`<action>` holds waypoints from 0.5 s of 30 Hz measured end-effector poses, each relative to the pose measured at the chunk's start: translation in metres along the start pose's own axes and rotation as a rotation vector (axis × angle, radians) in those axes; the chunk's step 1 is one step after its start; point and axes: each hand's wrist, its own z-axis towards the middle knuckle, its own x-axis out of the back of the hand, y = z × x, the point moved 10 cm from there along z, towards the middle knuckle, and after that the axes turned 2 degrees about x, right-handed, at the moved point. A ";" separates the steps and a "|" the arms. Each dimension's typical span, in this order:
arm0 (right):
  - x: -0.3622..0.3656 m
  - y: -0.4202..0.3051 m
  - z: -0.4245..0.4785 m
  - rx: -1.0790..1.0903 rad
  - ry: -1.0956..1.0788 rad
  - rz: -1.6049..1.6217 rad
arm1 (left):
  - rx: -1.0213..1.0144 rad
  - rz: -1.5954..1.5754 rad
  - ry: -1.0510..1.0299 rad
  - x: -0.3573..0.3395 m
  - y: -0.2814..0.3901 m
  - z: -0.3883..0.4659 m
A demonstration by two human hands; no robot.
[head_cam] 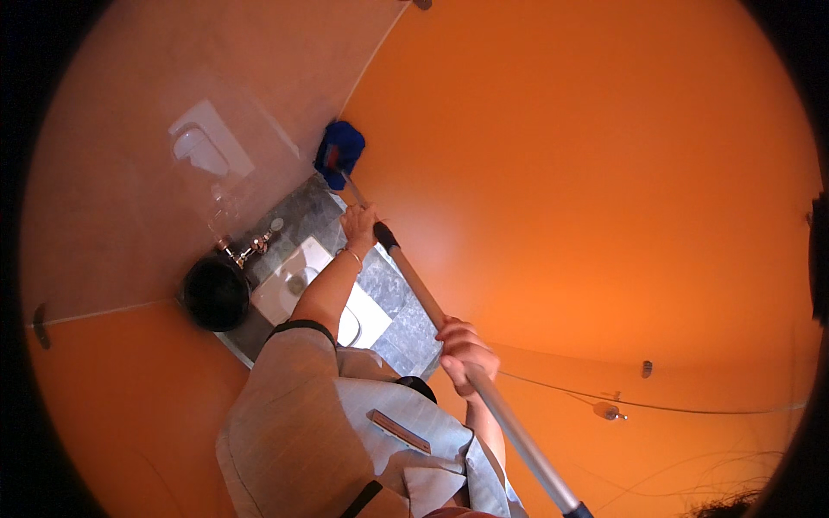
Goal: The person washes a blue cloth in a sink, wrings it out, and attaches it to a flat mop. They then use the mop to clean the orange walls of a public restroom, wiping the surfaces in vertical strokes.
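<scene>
My left hand (359, 226) is wrapped around the thin metal section of a telescopic mop pole (418, 288), just beyond its black collar (386, 236). Lower down, closer to my body, my right hand (467, 355) grips the thicker section of the same pole. At the pole's far end a blue cloth mop head (340, 152) sits in the corner between two orange walls, low down near the floor. Beneath my left forearm a white squat toilet (272, 291) is set in the grey tile floor (408, 330), partly hidden by my arm and shirt.
A black bucket (217, 294) stands in the left corner, beside a metal flush valve and pipe (256, 246). The glossy left wall (129, 213) mirrors the toilet. On the right wall (583, 194) are a small metal fitting (609, 410) and a dark bracket (647, 369).
</scene>
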 end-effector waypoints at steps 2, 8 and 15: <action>0.007 -0.018 -0.001 -0.022 0.058 -0.039 | -0.011 -0.033 0.050 -0.002 0.020 -0.014; 0.017 -0.088 0.018 -0.006 0.112 -0.137 | 0.217 -0.451 -0.142 -0.060 0.056 -0.071; 0.005 -0.098 0.019 0.064 0.061 -0.134 | 0.150 -0.467 -0.374 -0.056 0.078 -0.097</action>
